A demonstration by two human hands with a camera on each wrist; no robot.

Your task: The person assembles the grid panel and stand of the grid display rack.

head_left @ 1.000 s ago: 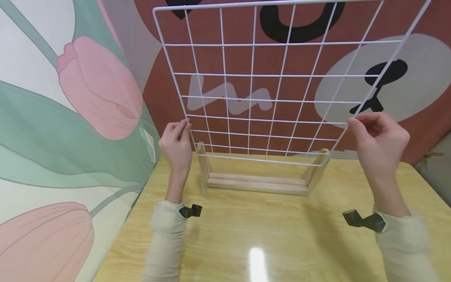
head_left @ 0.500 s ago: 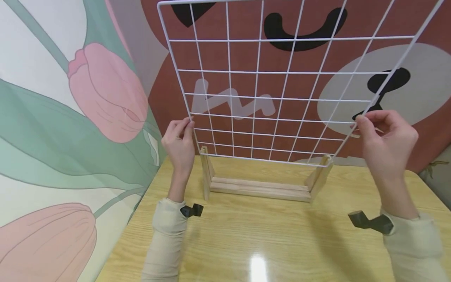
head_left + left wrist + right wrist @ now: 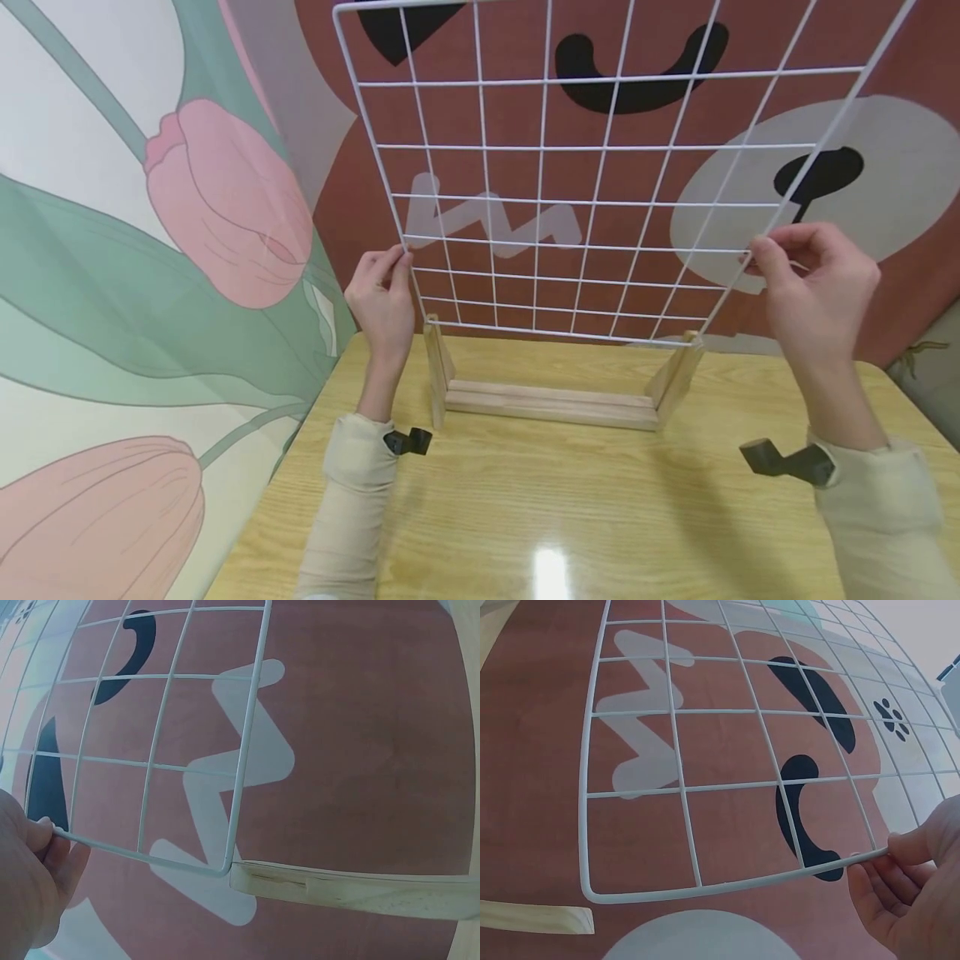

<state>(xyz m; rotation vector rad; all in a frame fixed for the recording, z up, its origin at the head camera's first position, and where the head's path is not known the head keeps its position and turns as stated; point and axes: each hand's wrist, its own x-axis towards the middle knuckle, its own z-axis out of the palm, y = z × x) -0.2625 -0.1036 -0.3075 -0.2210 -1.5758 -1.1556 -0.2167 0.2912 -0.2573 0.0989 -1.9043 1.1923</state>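
Pinching the side edges of an upright white wire grid panel (image 3: 570, 192), the left hand (image 3: 381, 302) and right hand (image 3: 813, 293) hold it with its bottom corners at the uprights of a wooden base (image 3: 558, 392) on the far part of the table (image 3: 570, 508).

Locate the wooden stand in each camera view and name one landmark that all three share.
Head view: the wooden stand sits centre on the table, under the white wire grid.
Left wrist view: only one upright end shows, at lower right.
Right wrist view: only a tip shows, at lower left.
Shared landmark: the grid's bottom corner by the stand.
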